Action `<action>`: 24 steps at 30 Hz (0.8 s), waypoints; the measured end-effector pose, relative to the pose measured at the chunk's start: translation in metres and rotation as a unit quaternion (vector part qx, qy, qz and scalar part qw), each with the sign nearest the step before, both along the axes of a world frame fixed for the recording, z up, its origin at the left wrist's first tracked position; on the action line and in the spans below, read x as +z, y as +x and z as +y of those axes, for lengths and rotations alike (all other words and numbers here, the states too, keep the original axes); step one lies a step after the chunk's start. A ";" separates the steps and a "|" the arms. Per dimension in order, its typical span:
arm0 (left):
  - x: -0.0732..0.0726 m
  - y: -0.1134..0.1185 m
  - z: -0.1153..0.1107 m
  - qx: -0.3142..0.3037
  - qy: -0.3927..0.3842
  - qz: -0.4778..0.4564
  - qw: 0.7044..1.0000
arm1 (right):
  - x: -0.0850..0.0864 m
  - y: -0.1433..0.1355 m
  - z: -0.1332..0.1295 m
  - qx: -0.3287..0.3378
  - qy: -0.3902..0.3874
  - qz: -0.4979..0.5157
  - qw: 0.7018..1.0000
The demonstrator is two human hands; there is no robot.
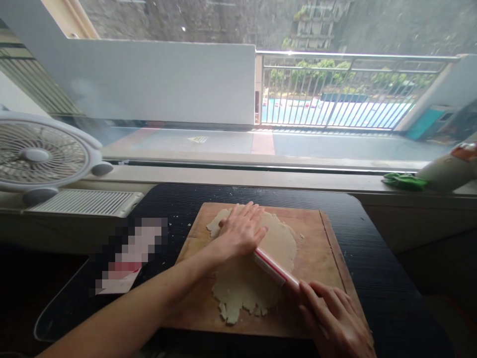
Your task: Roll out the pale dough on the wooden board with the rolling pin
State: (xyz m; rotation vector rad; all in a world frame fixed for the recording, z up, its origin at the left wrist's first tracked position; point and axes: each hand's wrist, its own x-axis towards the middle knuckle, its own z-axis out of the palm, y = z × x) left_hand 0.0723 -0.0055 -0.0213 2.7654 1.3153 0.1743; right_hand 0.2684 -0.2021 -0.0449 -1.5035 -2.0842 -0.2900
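Observation:
A thin sheet of pale dough [248,288] with a ragged, cracked near edge lies on a wooden board [311,233]. Across it, slanting from upper left to lower right, rests a rolling pin [276,267] with a white and red printed wrap. My left hand [242,228] lies with its fingers stretched out over the far part of the pin, hiding much of it. At the pin's near end, my right hand [330,311] has its fingers closed around it, beyond the dough's right edge.
The board sits on a black table [376,258] with rounded corners. Left of it is a partly blurred pink and white packet [122,278]. A fan [37,154] stands by the window sill, with a green cloth [404,181] at the right. Crumbs dot the table.

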 end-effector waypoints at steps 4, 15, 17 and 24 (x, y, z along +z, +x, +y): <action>0.003 -0.050 -0.045 -0.006 0.034 -0.005 0.999 | -0.013 -0.012 -0.006 0.036 0.024 0.041 0.998; 0.000 0.022 0.017 0.037 -0.042 0.040 0.998 | 0.004 0.007 0.002 -0.042 -0.050 0.041 0.997; 0.000 0.038 0.028 0.052 -0.060 0.045 0.996 | 0.006 0.009 0.003 -0.067 -0.054 0.040 0.995; -0.001 -0.022 -0.026 0.008 0.043 -0.004 0.999 | -0.010 -0.007 -0.010 -0.002 -0.029 0.065 0.997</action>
